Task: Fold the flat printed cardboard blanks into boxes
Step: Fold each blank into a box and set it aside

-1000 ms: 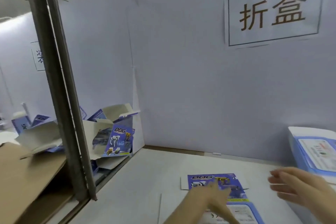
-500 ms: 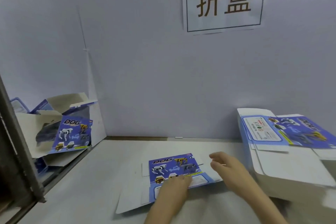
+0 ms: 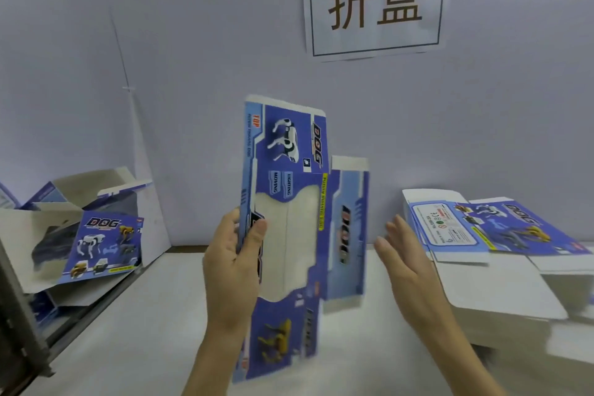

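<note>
A flat blue printed cardboard blank [image 3: 289, 222] with robot-dog pictures stands upright in the air above the white table [image 3: 135, 331]. My left hand [image 3: 233, 270] grips its left edge, thumb on the printed face and fingers behind. To the right of the blank my right hand [image 3: 406, 260] hovers with fingers straight and spread, apart from the card. A thick stack of flat blanks [image 3: 488, 270] lies on the table at the right.
At the left, behind a grey metal post [image 3: 19, 325], lies a heap of folded blue boxes [image 3: 96, 235]. A white partition wall [image 3: 193, 58] closes the back, with a paper sign [image 3: 374, 0] taped to it.
The blank lay flat on the table under both hands; my left hand has now lifted it upright. My right hand has come off it and moved aside to the right.
</note>
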The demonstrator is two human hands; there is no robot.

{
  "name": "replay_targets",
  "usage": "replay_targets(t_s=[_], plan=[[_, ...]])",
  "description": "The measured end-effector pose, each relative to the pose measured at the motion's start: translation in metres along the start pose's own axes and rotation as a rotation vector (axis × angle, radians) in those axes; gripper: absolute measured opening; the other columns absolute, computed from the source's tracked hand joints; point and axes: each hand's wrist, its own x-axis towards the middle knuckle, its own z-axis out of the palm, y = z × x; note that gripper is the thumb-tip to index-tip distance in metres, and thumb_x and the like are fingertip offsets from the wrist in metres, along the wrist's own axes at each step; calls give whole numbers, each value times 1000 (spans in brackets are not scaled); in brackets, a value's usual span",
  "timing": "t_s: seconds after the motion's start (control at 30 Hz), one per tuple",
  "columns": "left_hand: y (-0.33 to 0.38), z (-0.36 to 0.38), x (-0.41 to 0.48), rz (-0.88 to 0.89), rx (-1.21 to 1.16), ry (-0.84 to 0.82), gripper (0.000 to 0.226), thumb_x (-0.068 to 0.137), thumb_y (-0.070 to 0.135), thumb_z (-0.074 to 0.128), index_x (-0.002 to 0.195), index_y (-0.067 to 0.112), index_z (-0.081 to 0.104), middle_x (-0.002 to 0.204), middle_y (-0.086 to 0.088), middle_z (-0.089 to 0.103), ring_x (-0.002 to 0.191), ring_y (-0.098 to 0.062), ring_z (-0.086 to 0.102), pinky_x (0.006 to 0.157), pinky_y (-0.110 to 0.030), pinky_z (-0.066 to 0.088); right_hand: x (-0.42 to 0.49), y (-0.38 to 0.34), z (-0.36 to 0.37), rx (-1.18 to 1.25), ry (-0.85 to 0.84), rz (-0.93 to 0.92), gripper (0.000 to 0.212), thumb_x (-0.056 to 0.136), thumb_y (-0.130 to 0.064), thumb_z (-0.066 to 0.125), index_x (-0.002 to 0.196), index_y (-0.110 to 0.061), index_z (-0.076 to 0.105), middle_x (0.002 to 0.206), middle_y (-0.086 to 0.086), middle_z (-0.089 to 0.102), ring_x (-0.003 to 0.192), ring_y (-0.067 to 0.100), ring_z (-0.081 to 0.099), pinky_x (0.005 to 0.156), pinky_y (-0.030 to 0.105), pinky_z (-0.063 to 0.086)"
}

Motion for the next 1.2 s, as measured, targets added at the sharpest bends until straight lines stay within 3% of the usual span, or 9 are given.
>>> replay_targets(t_s=[0.1, 0.27, 0.4, 0.5, 0.6, 0.67, 0.83, 1.03, 1.2], plan=[[-2, 11, -5, -106, -140, -46, 23, 84, 38, 54, 106, 32, 59, 92, 6, 72, 85, -15, 70, 62, -29, 60, -3, -7, -1, 156, -56, -21, 31, 88, -30, 52, 119, -35, 51, 98, -21, 69, 92, -2, 68, 56, 13, 52], [-6, 21, -11, -200, -88, -89, 59, 81, 48, 54, 136, 29, 45, 122, 9, 62, 112, -13, 61, 81, -29, 59, -2, -11, -10, 175, -58, -59, 34, 83, -31, 57, 116, -39, 53, 99, -20, 69, 97, 7, 69, 54, 20, 55], [-2, 32, -22, -240, 307, -201, 110, 68, 70, 58, 153, 35, -3, 161, 11, 4, 147, -3, 4, 115, -23, 10, -9, -11, 3, 101, 7, -204, 42, 90, 2, 59, 109, -36, 59, 101, -15, 72, 94, 8, 70, 65, 21, 56], [6, 53, -37, -230, -74, -437, 96, 62, 70, 70, 142, 46, 24, 142, 24, 39, 124, 19, 38, 100, -5, 32, -26, -18, 27, -7, -135, -397, 52, 86, 14, 58, 116, -28, 64, 111, -16, 71, 102, 3, 67, 83, 15, 51], [5, 48, -28, -328, -350, -257, 38, 73, 57, 73, 100, 30, 72, 97, 1, 73, 88, -17, 70, 78, -36, 56, -29, -31, 34, -128, -445, -459, 57, 78, -1, 50, 131, -21, 59, 135, -19, 56, 125, -3, 50, 97, 11, 40], [6, 31, -14, -289, -300, -136, 16, 85, 37, 62, 88, 29, 76, 87, -3, 76, 77, -21, 73, 69, -38, 58, -13, -44, 29, -281, -466, -460, 58, 77, -8, 48, 132, -22, 57, 142, -19, 48, 133, -6, 39, 106, 13, 34], [9, -3, 0, -224, -155, -313, 30, 78, 35, 61, 106, 24, 62, 93, 3, 76, 79, -18, 74, 55, -21, 55, 50, -89, 27, -811, -352, -686, 59, 91, -9, 57, 146, -17, 37, 153, -2, 33, 142, 14, 25, 115, 18, 19], [7, -16, 5, -220, -121, -435, 31, 79, 30, 60, 109, 21, 63, 95, 2, 76, 84, -17, 73, 61, -20, 56, 72, -116, 29, -1144, -496, -692, 31, 83, -44, 63, 102, -21, 56, 93, -5, 59, 87, 18, 52, 79, 32, 38], [7, -11, 6, -238, -67, -541, 37, 80, 36, 62, 117, 29, 56, 100, 6, 74, 88, -17, 73, 62, -22, 57, 81, -136, 33, -1250, -799, -383, 56, 70, -68, 69, 92, -17, 72, 77, 2, 72, 65, 20, 62, 59, 33, 50]])
